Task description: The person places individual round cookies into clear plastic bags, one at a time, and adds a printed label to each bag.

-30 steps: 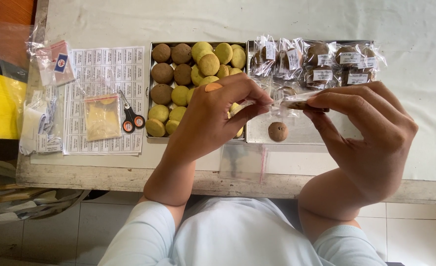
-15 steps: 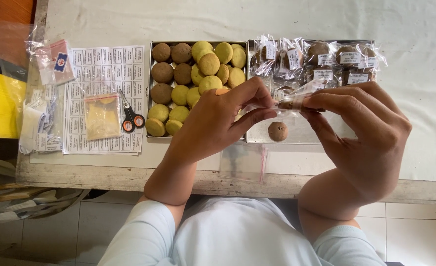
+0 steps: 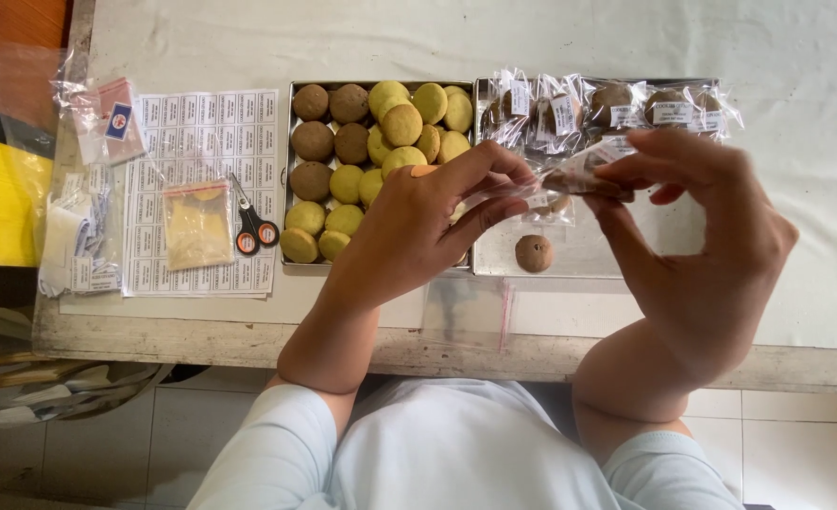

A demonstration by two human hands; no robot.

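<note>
Two hands [image 3: 418,231] [image 3: 697,246] grip a clear bag [image 3: 555,184] above trays [image 3: 291,179] of cookies [image 3: 401,123].

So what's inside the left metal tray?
The left metal tray holds brown cookies and yellow-green cookies. The left hand covers its lower right corner.

a small home baking and packing spot. a worn table [image 3: 532,349] with a white cover stands on a tiled floor [image 3: 796,444]. at twelve o'clock sit a metal tray [image 3: 289,170] of cookies [image 3: 401,124] and bagged cookies [image 3: 617,104]; at nine o'clock a label sheet [image 3: 196,123], scissors [image 3: 251,227] and spare bags [image 3: 78,227].
</note>
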